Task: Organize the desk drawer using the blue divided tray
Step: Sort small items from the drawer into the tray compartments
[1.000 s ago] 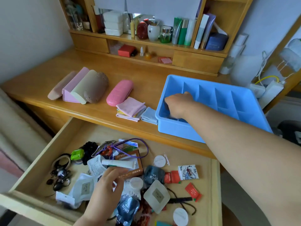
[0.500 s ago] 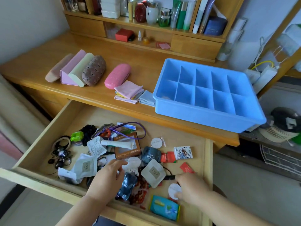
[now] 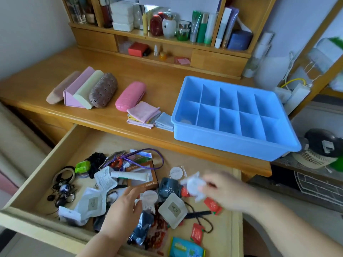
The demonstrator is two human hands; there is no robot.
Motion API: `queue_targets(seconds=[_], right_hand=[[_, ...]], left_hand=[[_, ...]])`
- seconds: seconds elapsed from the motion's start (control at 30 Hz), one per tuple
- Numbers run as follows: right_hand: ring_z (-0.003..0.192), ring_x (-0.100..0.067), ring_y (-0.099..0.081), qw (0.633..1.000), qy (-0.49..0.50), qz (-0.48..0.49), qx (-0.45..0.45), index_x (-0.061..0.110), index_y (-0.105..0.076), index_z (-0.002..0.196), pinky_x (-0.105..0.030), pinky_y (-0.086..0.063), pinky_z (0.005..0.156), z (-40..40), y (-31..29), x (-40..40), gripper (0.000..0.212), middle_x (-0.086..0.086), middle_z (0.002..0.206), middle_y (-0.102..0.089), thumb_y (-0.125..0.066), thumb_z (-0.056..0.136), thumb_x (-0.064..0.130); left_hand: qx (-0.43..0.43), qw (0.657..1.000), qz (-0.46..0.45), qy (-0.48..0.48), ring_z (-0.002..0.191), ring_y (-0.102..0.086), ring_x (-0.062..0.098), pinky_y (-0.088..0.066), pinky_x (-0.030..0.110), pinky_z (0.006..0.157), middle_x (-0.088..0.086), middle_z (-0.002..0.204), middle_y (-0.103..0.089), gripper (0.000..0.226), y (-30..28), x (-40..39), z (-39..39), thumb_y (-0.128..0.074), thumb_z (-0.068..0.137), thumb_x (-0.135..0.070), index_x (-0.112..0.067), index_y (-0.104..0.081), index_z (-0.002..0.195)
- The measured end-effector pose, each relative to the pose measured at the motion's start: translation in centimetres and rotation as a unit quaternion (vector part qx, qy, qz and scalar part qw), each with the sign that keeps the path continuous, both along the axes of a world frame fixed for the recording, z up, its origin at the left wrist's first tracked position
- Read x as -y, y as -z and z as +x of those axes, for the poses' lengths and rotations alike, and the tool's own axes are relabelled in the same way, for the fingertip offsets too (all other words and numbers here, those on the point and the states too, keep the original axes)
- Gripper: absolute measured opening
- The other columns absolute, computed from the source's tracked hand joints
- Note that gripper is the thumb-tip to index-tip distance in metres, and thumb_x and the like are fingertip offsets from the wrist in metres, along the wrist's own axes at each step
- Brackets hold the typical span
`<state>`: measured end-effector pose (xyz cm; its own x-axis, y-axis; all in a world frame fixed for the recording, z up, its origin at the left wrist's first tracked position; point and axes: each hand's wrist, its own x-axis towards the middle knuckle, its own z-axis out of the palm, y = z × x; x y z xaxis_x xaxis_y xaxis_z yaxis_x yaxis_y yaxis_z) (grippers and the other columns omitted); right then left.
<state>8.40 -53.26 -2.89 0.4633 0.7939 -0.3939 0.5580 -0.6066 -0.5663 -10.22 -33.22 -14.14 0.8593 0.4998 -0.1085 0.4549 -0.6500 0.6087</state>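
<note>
The blue divided tray (image 3: 219,145) stands on the desk top at the right, something pale lying in its near-left compartment. Below it the wooden drawer (image 3: 61,145) is pulled out and cluttered with sachets, a white tube (image 3: 130,175), hair ties and red packets. My right hand (image 3: 228,193) is raised above the drawer's right side and pinches a small white round sachet (image 3: 193,188), blurred by motion. My left hand (image 3: 122,212) hovers over the clutter at the drawer's middle, fingers relaxed, holding nothing.
Several glasses cases (image 3: 81,89), a pink case (image 3: 130,96) and folded cloths (image 3: 143,115) lie on the desk left of the tray. Shelves with bottles stand behind. A power strip (image 3: 295,95) and a fan (image 3: 319,151) sit to the right.
My right hand left the tray, reached down into the drawer's right side, and now lifts a white round sachet. My left hand stayed over the clutter.
</note>
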Motion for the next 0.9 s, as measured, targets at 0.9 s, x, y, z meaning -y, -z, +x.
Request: queue_targets(seconds=[0.9], right_hand=[[0.108, -0.022, -0.054, 0.949, 0.05, -0.133, 0.283, 0.037, -0.059, 0.117, -0.038, -0.037, 0.096, 10.9, -5.1, -13.6, 0.029, 0.009, 0.113, -0.06, -0.055, 0.088, 0.033]], left_hand=[[0.024, 1.0, -0.004, -0.004, 0.068, -0.055, 0.003, -0.044, 0.014, 0.056, -0.02, 0.101, -0.047, 0.044, 0.1, -0.1, 0.5, -0.055, 0.087, -0.01, -0.036, -0.053, 0.122]])
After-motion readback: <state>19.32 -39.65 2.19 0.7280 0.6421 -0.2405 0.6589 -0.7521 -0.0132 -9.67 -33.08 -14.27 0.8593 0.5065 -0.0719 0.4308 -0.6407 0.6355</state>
